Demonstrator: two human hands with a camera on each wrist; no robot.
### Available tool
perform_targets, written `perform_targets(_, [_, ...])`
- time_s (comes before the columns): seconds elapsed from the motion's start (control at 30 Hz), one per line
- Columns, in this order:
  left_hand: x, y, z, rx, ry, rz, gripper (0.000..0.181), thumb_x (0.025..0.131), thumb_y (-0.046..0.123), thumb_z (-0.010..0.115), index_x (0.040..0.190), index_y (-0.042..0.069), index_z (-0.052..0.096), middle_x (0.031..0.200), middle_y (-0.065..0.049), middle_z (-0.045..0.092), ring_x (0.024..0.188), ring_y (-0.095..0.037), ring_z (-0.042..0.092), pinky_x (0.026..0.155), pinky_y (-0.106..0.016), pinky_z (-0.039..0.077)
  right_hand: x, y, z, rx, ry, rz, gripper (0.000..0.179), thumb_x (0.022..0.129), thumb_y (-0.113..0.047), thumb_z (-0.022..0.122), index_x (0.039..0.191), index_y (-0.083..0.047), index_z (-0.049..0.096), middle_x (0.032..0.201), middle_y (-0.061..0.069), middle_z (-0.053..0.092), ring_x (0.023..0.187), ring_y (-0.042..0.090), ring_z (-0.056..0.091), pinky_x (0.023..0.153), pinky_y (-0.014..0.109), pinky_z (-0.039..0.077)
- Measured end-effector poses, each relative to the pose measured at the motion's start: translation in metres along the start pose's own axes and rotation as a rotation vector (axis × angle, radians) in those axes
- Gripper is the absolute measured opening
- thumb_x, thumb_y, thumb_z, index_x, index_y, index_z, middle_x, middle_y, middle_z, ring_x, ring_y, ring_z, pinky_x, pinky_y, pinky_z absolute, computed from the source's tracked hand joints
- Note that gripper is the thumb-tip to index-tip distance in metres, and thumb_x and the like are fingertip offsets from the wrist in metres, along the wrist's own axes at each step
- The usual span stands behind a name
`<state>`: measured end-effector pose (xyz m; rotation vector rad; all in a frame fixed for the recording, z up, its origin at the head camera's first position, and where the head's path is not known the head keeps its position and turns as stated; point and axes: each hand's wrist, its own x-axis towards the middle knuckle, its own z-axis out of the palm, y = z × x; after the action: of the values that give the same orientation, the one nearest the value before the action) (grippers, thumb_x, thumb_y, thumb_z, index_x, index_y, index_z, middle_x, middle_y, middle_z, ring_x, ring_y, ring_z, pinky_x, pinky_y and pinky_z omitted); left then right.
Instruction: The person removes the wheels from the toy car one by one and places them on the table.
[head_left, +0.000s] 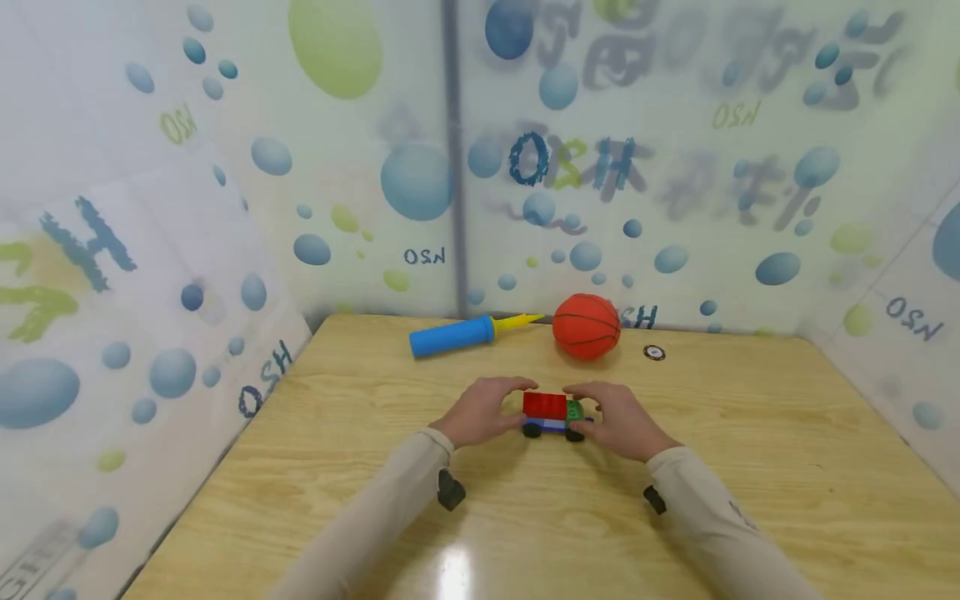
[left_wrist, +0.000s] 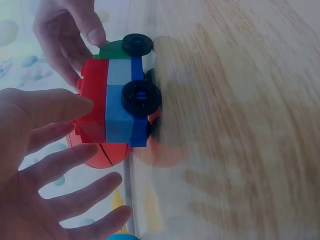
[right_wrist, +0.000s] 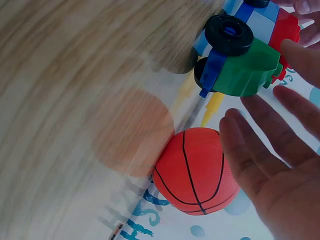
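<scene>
A toy truck (head_left: 545, 407) built of bricks stands on the table between the two hands, with red bricks on top, a green cab at the right, a blue base and black wheels. Beside its red rear end is the left hand (head_left: 480, 410), fingers spread and thumb close to the bricks (left_wrist: 94, 105). At the cab end the right hand (head_left: 617, 417) has its fingers extended around the green part (right_wrist: 250, 67). Whether either hand touches the truck is hard to tell.
Toward the table's back edge lie a blue hand pump (head_left: 453, 337) with a yellow nozzle, a red toy basketball (head_left: 587, 327) and a small round chip (head_left: 655, 352). Patterned sheets (head_left: 420, 183) enclose the wooden table (head_left: 360, 400) at the back and sides.
</scene>
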<state>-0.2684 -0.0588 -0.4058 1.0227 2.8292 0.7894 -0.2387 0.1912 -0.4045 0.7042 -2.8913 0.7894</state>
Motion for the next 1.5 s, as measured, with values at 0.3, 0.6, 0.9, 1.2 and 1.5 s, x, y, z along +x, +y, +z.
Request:
perform_targets(0.3, [0.004, 0.003, 0.001, -0.036, -0.021, -0.006, 0.043, 0.094, 0.015, 0.069, 0.136, 0.016, 0.061, 0.134, -0.003, 0.067, 0.111, -0.023, 0.069, 0.096, -0.035, 0.057, 0.005, 0.001, 0.001, 0.015, 0.009, -0.027, 0.048, 0.084, -0.009, 0.08, 0.13, -0.008, 0.066, 0.126, 0.013, 0.071, 0.111, 0.031, 0.069, 0.085, 0.044, 0.06])
perform_targets(0.6, [0.006, 0.006, -0.002, -0.053, -0.036, -0.001, 0.04, 0.094, 0.012, 0.07, 0.133, 0.012, 0.062, 0.131, -0.007, 0.068, 0.106, -0.022, 0.07, 0.094, -0.034, 0.057, 0.007, 0.002, 0.003, 0.026, 0.013, -0.019, 0.046, 0.085, -0.006, 0.078, 0.129, -0.009, 0.067, 0.125, 0.012, 0.072, 0.109, 0.03, 0.069, 0.083, 0.042, 0.06])
perform_targets(0.9, [0.009, 0.001, -0.003, -0.153, -0.029, 0.016, 0.038, 0.092, 0.01, 0.069, 0.13, 0.01, 0.063, 0.127, -0.009, 0.071, 0.108, -0.025, 0.07, 0.097, -0.041, 0.056, 0.008, 0.005, 0.001, 0.139, 0.001, 0.021, 0.044, 0.087, -0.004, 0.074, 0.13, -0.009, 0.066, 0.126, 0.012, 0.071, 0.11, 0.028, 0.067, 0.083, 0.039, 0.06])
perform_targets(1.2, [0.013, 0.003, -0.004, -0.244, -0.047, 0.02, 0.035, 0.095, 0.017, 0.067, 0.13, 0.019, 0.063, 0.121, -0.005, 0.071, 0.104, -0.02, 0.068, 0.088, -0.031, 0.058, 0.01, 0.005, -0.005, 0.3, -0.049, 0.081, 0.039, 0.093, -0.004, 0.067, 0.132, -0.006, 0.065, 0.126, 0.015, 0.069, 0.113, 0.03, 0.064, 0.087, 0.04, 0.06])
perform_targets(1.5, [0.011, 0.007, -0.004, -0.345, -0.091, 0.074, 0.044, 0.096, 0.012, 0.065, 0.137, 0.024, 0.06, 0.137, -0.003, 0.063, 0.114, -0.02, 0.06, 0.092, -0.031, 0.057, 0.012, 0.004, -0.011, 0.367, -0.124, 0.125, 0.041, 0.097, -0.01, 0.063, 0.137, -0.006, 0.061, 0.129, 0.016, 0.067, 0.116, 0.03, 0.062, 0.096, 0.047, 0.056])
